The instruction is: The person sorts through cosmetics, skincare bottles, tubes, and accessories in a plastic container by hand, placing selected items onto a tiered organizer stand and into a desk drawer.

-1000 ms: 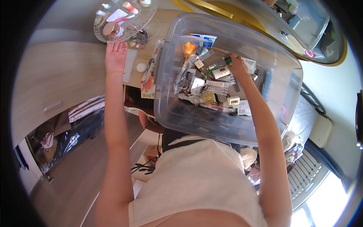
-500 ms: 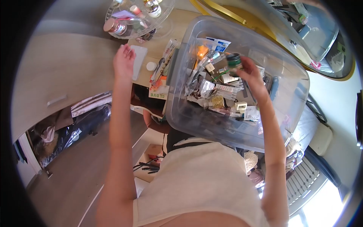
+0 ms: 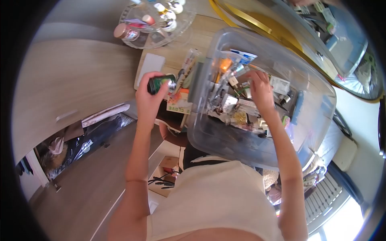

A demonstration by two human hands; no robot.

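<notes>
My left hand (image 3: 149, 94) is wrapped around a small dark green jar (image 3: 160, 84), held tilted above the left side of the table. The jar's label cannot be read. My right hand (image 3: 261, 90) is inside the large clear plastic bin (image 3: 203, 136), over a jumble of small items. Its fingers are loosely bent and look apart, with no held thing visible. Around it lie an orange item (image 3: 225, 64), a blue-and-white packet (image 3: 243, 56), a white packet (image 3: 280, 85) and a clear container with yellowish contents (image 3: 240, 117).
A clear tiered tray (image 3: 177, 37) with bottles and jars stands at the back left. A white flat item (image 3: 152, 65) and a packet marked "GLOVE" (image 3: 179, 107) lie on the table (image 3: 205, 30). A gold-framed mirror (image 3: 257, 23) leans behind the bin. Left is a partly open drawer (image 3: 94, 130).
The green jar has passed from my right hand to my left, moving from above the bin to the table's left side. My right hand is now empty-looking among the bin's items. The view has shifted slightly.
</notes>
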